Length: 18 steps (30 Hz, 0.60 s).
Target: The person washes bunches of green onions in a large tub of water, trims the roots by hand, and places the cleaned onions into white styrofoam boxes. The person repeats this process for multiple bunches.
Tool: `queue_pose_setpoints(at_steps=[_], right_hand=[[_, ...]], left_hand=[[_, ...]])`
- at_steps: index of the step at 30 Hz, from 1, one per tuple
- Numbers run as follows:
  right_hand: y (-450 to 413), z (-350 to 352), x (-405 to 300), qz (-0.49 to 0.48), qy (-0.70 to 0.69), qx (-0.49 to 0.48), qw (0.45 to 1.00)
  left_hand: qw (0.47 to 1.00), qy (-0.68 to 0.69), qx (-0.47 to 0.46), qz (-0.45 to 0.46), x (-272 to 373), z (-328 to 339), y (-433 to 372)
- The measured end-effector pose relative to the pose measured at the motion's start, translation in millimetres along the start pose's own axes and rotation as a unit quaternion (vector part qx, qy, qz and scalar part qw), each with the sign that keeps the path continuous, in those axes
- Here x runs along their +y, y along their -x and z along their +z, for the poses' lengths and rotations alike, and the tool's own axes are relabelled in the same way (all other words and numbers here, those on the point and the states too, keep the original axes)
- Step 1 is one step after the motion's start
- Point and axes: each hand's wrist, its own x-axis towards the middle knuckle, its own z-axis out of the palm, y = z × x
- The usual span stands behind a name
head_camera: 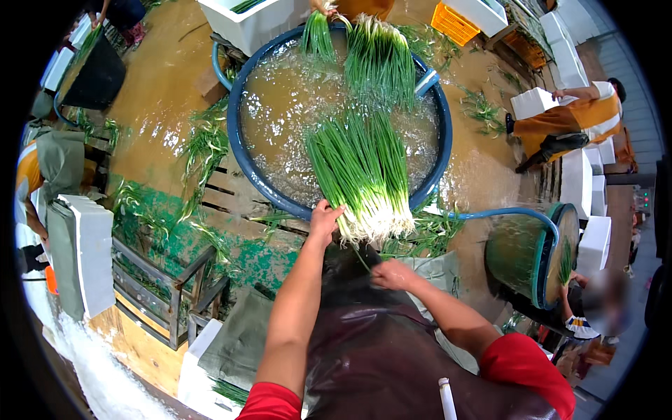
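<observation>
A wide bunch of scallions (367, 168) lies over the near rim of a round blue tub (235, 126), roots towards me and green leaves in the water. My left hand (324, 223) grips the bunch's left side near the white root ends. Below the roots, my right hand (391, 274) is closed and slightly blurred. A thin green strand (362, 257) runs from it up towards the roots. Across the tub, a co-worker's hand (323, 6) holds a smaller scallion bunch (318, 39). Another large bunch (379, 60) hangs into the water beside it.
A blue hose (504, 211) runs right to a green tub (517, 262). Muddy water covers the floor, with loose leaves (202, 152). A metal frame (173, 286) and a white foam box (94, 252) stand left. A worker in orange (583, 118) is at right.
</observation>
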Motion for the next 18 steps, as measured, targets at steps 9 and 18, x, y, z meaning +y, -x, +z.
queue_pose_setpoints(at_steps=[9, 18], right_hand=[[-77.7, -60.5, -28.5, 0.157, 0.042, 0.29, 0.943], [60.6, -98.7, 74.3, 0.096, -0.448, 0.253, 0.852]], left_hand=[[0.997, -0.062, 0.021, 0.051, -7.0, 0.3, 2.2], [0.985, 0.163, -0.032, 0.042, 15.4, -42.8, 36.3]])
